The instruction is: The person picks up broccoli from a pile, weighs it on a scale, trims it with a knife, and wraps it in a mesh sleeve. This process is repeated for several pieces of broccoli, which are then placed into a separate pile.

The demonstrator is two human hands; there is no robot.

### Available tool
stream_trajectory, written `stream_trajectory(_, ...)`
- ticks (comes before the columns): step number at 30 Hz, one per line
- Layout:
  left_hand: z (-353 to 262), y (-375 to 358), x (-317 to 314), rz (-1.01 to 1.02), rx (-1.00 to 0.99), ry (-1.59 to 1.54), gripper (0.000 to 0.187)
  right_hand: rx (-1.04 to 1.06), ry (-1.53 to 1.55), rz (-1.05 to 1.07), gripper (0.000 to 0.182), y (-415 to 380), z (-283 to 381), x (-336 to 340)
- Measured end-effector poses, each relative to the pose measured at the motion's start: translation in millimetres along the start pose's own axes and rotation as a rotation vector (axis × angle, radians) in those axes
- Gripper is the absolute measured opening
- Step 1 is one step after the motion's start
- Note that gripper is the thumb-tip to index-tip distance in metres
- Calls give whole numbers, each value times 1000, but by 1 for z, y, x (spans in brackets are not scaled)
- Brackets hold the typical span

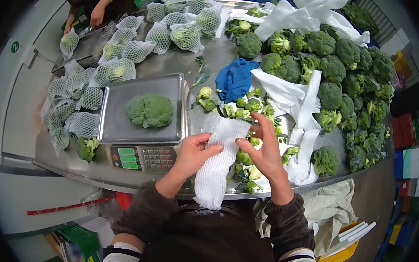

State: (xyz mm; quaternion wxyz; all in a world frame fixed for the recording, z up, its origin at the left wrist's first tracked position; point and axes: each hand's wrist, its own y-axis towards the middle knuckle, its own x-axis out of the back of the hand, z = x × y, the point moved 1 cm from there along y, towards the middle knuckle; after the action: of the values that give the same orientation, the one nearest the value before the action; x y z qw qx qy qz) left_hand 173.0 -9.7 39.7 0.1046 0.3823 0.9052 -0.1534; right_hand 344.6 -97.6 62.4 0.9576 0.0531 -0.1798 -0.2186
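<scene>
My left hand [194, 155] is closed on a white foam net sleeve [221, 156], with the thumb lying over its front. The sleeve hangs flat and empty, its lower end near my apron. At the sleeve's upper right edge is my right hand [267, 153], thumb and fingers apart. To the left, a single broccoli head [149, 110] rests on the steel pan of a weighing scale [140, 136]. Small broccoli pieces [253, 105] lie behind and beside my right hand. Just beyond them is a crumpled blue cloth [235, 79].
Netted broccoli heads [121, 70] cover the table's left and far left. A large pile of bare broccoli [335, 67] fills the right side. More white sleeves [305, 106] are strewn between. Across the table, another person's hand [97, 15] is near a netted head.
</scene>
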Motion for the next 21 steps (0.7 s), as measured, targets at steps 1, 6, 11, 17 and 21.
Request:
stream_trajectory(1,-1,-2,1,-12,-1,2,23,111,-93,-20,62,7,7,-2)
stream_trajectory(6,13,-20,14,96,163,-331,31,-18,228,-65,16,16,-2,-41)
stream_trajectory(11,44,-26,29,-100,73,-251,42,-312,466,-13,14,2,-10,-87)
stream_trajectory(17,38,-46,40,-289,-162,-183,44,-132,198,-8,10,-12,-1,-144)
stream_trajectory(21,31,-56,60,-357,-286,-57,46,-333,341,127,13,-22,-6,-164)
